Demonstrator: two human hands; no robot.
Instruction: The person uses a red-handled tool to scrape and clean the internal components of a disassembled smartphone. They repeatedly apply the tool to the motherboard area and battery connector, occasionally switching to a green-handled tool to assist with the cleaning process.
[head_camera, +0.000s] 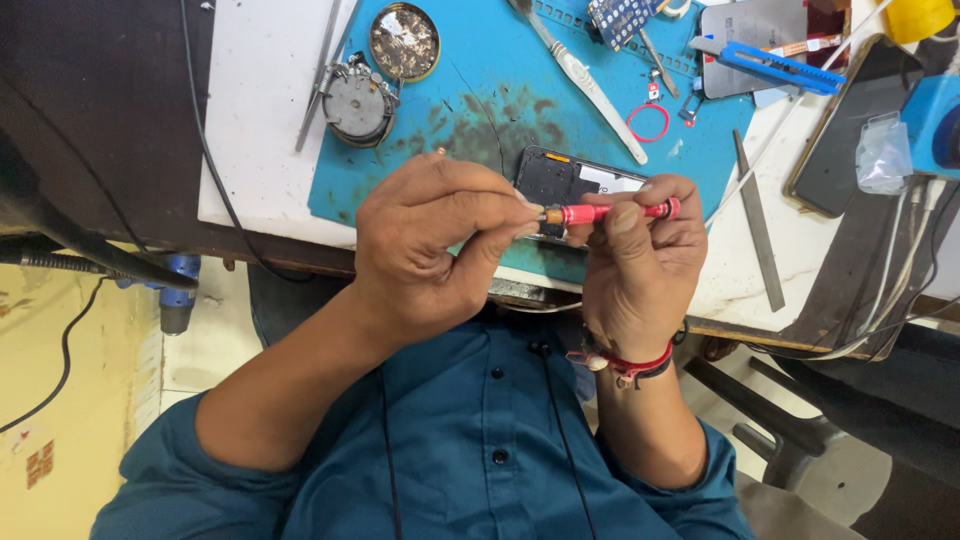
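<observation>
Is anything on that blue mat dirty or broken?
Yes. The blue mat has a dark, smudgy stain in its middle, like grime or burn marks, and a thin crack line runs through it. The phone lies with its back cover off. Both hands, left hand and right hand, hold a red screwdriver.

A blue utility knife and metal file (flat) lie on the bench.

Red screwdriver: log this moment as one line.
left hand: pinches tip | right hand: grips red screwdriver | opened phone: on teal mat behind hands
</observation>
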